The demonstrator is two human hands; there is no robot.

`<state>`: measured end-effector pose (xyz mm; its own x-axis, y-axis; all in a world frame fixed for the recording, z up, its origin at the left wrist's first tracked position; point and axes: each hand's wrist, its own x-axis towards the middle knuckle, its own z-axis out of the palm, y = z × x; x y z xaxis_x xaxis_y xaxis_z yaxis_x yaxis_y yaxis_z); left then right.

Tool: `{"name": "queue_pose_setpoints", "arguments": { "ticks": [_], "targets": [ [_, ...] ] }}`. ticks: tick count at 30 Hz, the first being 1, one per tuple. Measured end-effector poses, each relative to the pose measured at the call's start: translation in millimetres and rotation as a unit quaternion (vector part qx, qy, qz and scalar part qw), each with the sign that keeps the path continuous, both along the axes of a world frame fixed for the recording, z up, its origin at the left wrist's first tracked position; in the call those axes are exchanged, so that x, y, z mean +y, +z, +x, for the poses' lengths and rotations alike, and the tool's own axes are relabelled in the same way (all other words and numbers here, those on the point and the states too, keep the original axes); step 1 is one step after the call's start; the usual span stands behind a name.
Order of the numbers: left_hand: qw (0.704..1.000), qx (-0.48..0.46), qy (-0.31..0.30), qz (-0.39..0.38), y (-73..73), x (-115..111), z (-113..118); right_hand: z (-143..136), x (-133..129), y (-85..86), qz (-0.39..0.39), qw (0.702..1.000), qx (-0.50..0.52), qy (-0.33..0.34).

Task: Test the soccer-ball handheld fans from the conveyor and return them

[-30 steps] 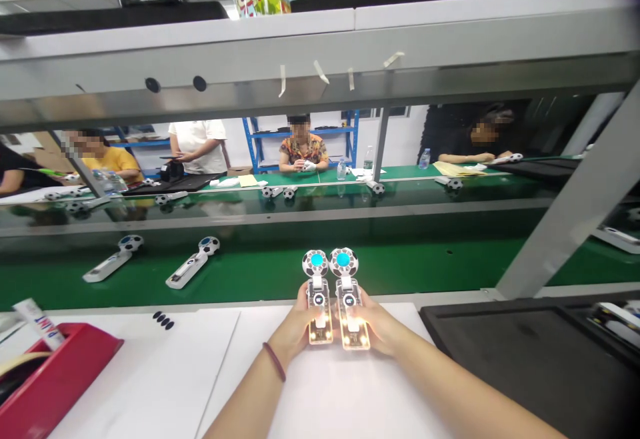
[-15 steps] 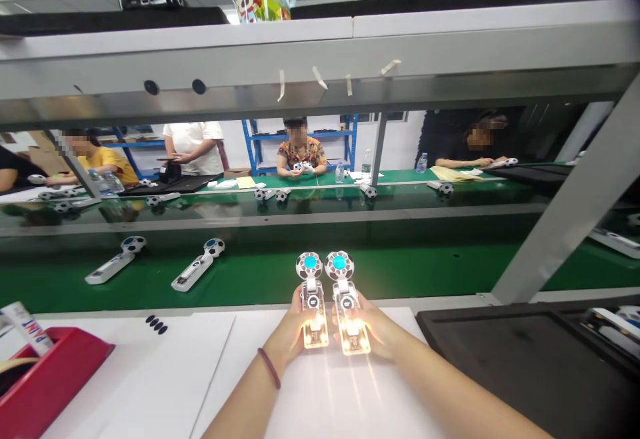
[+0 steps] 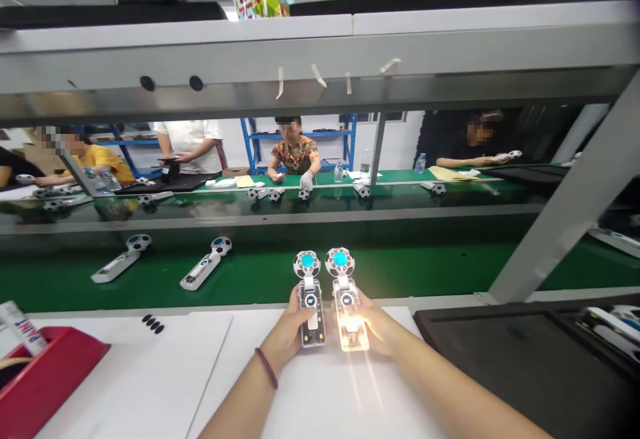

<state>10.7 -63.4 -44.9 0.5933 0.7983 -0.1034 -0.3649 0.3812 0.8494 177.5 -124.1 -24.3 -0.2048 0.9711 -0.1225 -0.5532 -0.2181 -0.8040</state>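
Two football-patterned devices stand side by side above the white tabletop [image 3: 320, 399], each with a round head and a blue centre. My left hand [image 3: 287, 329] is closed around the left device [image 3: 311, 316], its thumb on the front; the clear body is unlit. The right device [image 3: 345, 302] glows warm yellow-white, and my right hand [image 3: 377, 322] is closed around it. The two devices are close together but apart. Beyond them, two similar devices [image 3: 205, 264] [image 3: 123, 259] lie on the green belt [image 3: 270, 266].
At left are a red bin [image 3: 60, 372] and several black discs [image 3: 153, 324]. A black tray [image 3: 490, 359] lies at right. A slanted metal post [image 3: 555, 212] and overhead shelf [image 3: 425, 39] frame the bench. Co-workers sit across the belt, one gloved hand [image 3: 307, 181] at a device.
The left device's light has gone out. Both devices on the belt have shifted slightly right. The co-worker opposite has lowered a device onto the far line.
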Motion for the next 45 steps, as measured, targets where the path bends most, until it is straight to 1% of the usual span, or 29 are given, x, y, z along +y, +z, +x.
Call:
{"name": "queue_pose_setpoints", "arguments": {
  "ticks": [3, 5, 8, 11, 14, 17, 20, 24, 31, 36, 40, 45],
  "targets": [
    [1.0, -0.002, 0.003, 0.002, 1.3, 0.2, -0.5, 0.5, 0.8, -2.4, 0.009, 1.0, 0.002, -0.001],
    [1.0, -0.003, 0.008, 0.0, 5.6, -0.5, -1.0, 0.2, 0.6, -2.2, 0.012, 1.0, -0.002, -0.001],
    [1.0, -0.017, 0.012, 0.015, 16.7, -3.5, -1.3, -0.4, -1.9, 3.1, 0.012, 1.0, -0.007, -0.008],
    [0.999, -0.04, 0.021, 0.03, 30.1, -8.8, -0.5, 1.4, -6.5, 12.0, 0.007, 1.0, 0.014, -0.02],
    [0.999, -0.04, 0.021, 0.018, 42.2, -14.9, 1.1, 6.7, -10.5, 19.2, -0.019, 0.999, 0.044, -0.009],
    [0.999, -0.042, 0.008, 0.002, 49.4, -18.8, 2.1, 10.9, -12.6, 23.3, -0.028, 0.999, 0.046, -0.002],
    [0.999, -0.046, 0.006, 0.021, 52.1, -19.8, 1.5, 9.7, -14.4, 27.8, -0.015, 0.999, 0.04, -0.021],
    [0.997, -0.043, -0.001, 0.066, 57.4, -21.6, -1.6, 3.6, -18.4, 36.2, 0.02, 0.998, 0.038, -0.043],
    [0.987, -0.026, -0.04, 0.155, 77.2, -31.7, -4.3, -4.8, -25.2, 43.7, 0.108, 0.994, 0.026, -0.015],
    [0.984, -0.032, -0.035, 0.173, 81.7, -35.3, -5.0, -6.5, -27.0, 44.7, 0.128, 0.991, 0.032, -0.006],
    [0.982, -0.028, -0.028, 0.185, 83.2, -36.3, -6.7, -4.4, -25.4, 43.1, 0.133, 0.991, 0.028, -0.016],
    [0.979, -0.027, -0.029, 0.199, 84.3, -37.0, -8.5, -1.8, -25.9, 45.2, 0.14, 0.99, 0.005, -0.012]
  ]
}}
